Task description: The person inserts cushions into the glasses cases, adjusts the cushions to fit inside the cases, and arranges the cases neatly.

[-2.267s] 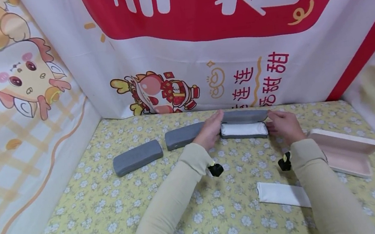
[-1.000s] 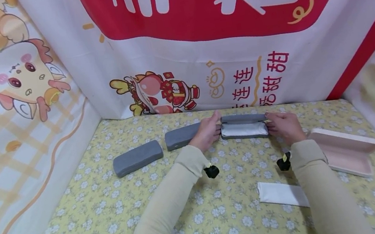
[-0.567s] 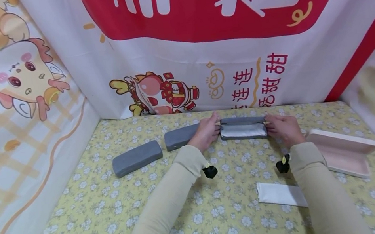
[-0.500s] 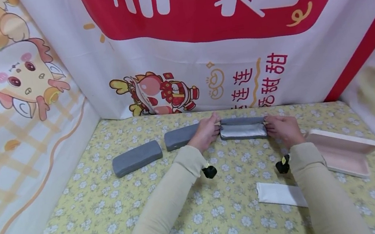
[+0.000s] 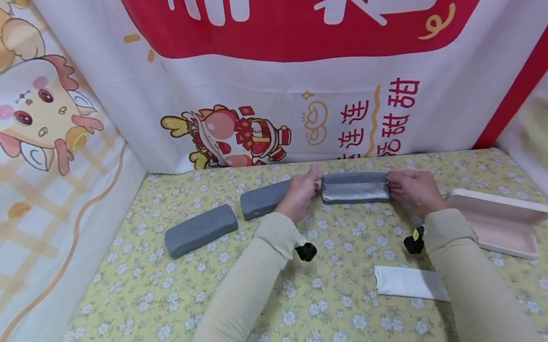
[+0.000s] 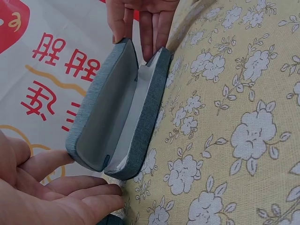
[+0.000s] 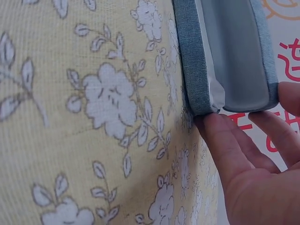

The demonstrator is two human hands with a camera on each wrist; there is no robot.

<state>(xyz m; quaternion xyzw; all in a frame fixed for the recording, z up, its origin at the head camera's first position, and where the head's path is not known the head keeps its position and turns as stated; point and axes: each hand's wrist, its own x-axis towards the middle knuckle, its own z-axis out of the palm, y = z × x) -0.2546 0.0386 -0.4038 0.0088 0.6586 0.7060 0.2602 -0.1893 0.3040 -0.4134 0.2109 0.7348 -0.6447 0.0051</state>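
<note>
A grey glasses case (image 5: 354, 178) stands part-way open at the back, its lid tilted up on the wall side. A white folded cloth (image 5: 354, 191) lies in its base. At the left end is my left hand (image 5: 300, 195); in the left wrist view its extended index finger (image 6: 56, 159) touches the lid's corner, the other fingers reaching along the base's end. My right hand (image 5: 417, 190) pinches the lid's right end between thumb (image 7: 289, 97) and index finger, while its other fingertips (image 7: 213, 119) sit against the base.
Two more grey cases, both closed, lie to the left: one (image 5: 201, 231) farther out, another (image 5: 263, 200) partly behind my left hand. An open pink case (image 5: 505, 226) stands at right. A white folded cloth (image 5: 409, 282) lies nearer me, partly under my right forearm. A printed curtain (image 5: 220, 85) hangs behind.
The case's lid has come down and forward over the cloth inside, both hands sinking slightly with it. My left thumb has drawn off the lid a little. The other cases have stayed put.
</note>
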